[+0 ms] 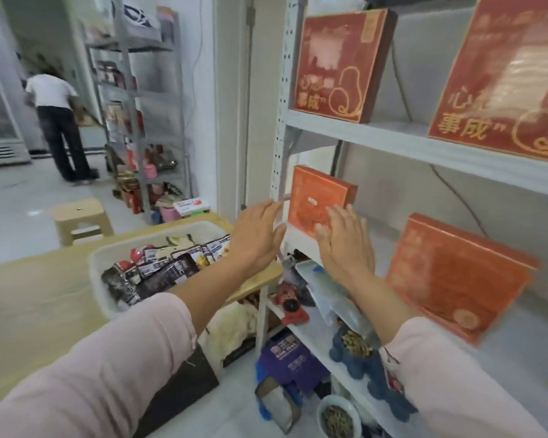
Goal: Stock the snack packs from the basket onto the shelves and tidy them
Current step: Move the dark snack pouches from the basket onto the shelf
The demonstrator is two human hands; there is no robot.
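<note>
Along the right side stands a grey metal shelving unit [393, 134], its boards running away to the right. Left of it lies a pale wooden table [29, 295] (its far corner nearly meets the unit's upright post). Two dark red boxes lean on the upper board, one [503, 83] close to the camera and one [339, 64] at the left end. On the middle board are two orange boxes, the bigger one [450, 279] nearer and the smaller one [310, 197] standing at the left end.

A white basket [97, 263] rests on the table's right end, beneath the left forearm. The snack packs [159, 273] lie heaped inside it, mostly dark wrappers with a few red and yellow ones; none is held.

Both arms in pink sleeves reach forward. The left hand [257, 238] is raised flat with its fingers straight, just beside the post and holding nothing. The right hand [345, 245] is likewise spread and empty, in front of the smaller orange box; whether it touches the box I cannot tell.

Farther back are another rack [140, 105], a person [57, 121] facing away, and a small stool [79, 219].
</note>
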